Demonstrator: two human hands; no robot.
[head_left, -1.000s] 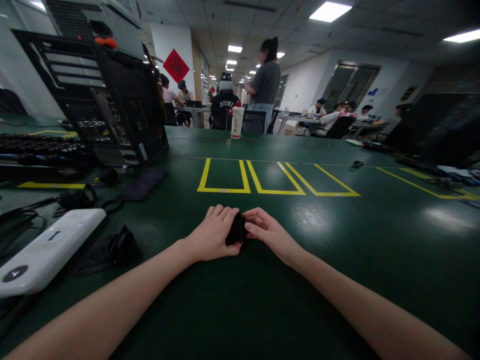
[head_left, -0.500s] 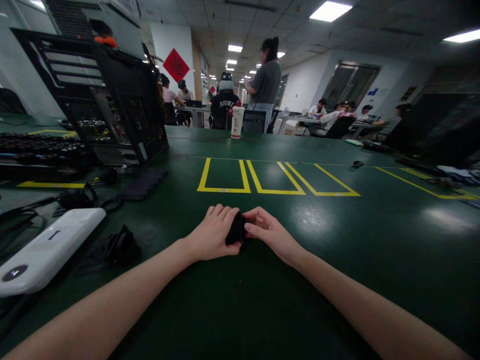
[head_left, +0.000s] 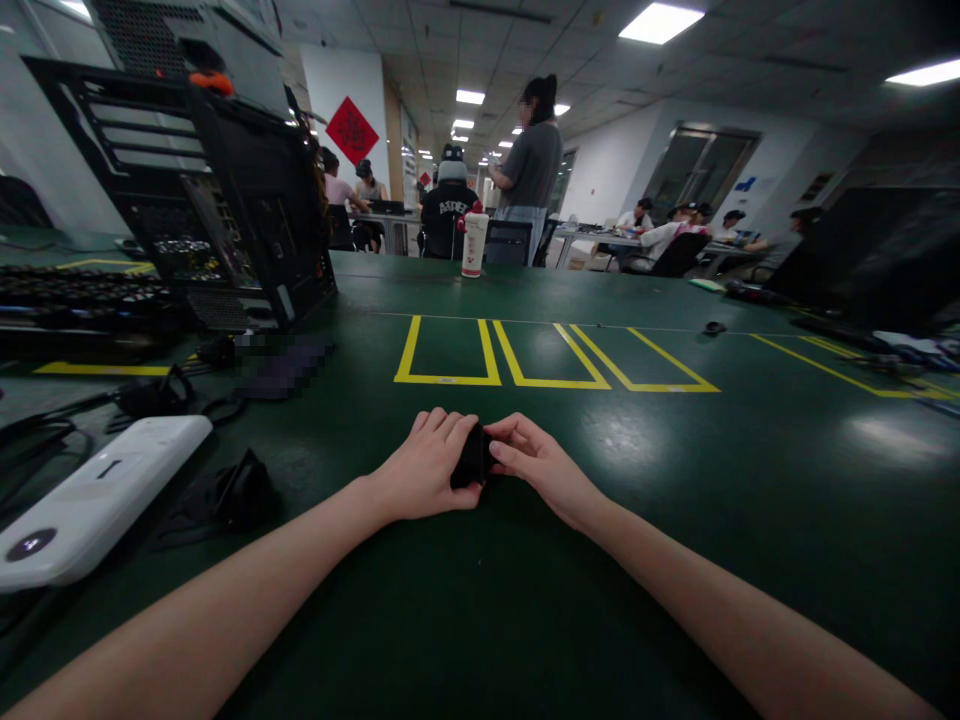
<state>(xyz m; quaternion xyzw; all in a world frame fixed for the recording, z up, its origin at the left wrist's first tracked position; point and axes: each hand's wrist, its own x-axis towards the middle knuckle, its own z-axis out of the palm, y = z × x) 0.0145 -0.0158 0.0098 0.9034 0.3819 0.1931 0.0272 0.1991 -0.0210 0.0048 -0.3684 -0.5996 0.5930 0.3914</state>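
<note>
Between my hands, low over the green table (head_left: 480, 620), is a small black object (head_left: 472, 460) with a straight right edge; its kind is too dark to make out. My left hand (head_left: 431, 465) wraps round it from the left, fingers over the top and thumb below. From the right, my right hand (head_left: 538, 462) pinches at its edge with thumb and fingertips. Most of the object's left part is hidden under my left hand. Beyond the hands, yellow tape marks (head_left: 448, 380) outline several open-sided boxes on the tabletop.
At left lie a white oblong device (head_left: 112, 490), a crumpled black pouch-like item (head_left: 225, 492) and cables. Behind them stands an open black computer case (head_left: 247, 200). A white paper cup (head_left: 473, 247) stands at the far edge. A dark monitor (head_left: 885, 255) is at right; people work beyond.
Almost nothing differs. My right fingertips have shifted very slightly at the edge of the black object, while my left hand keeps its place.
</note>
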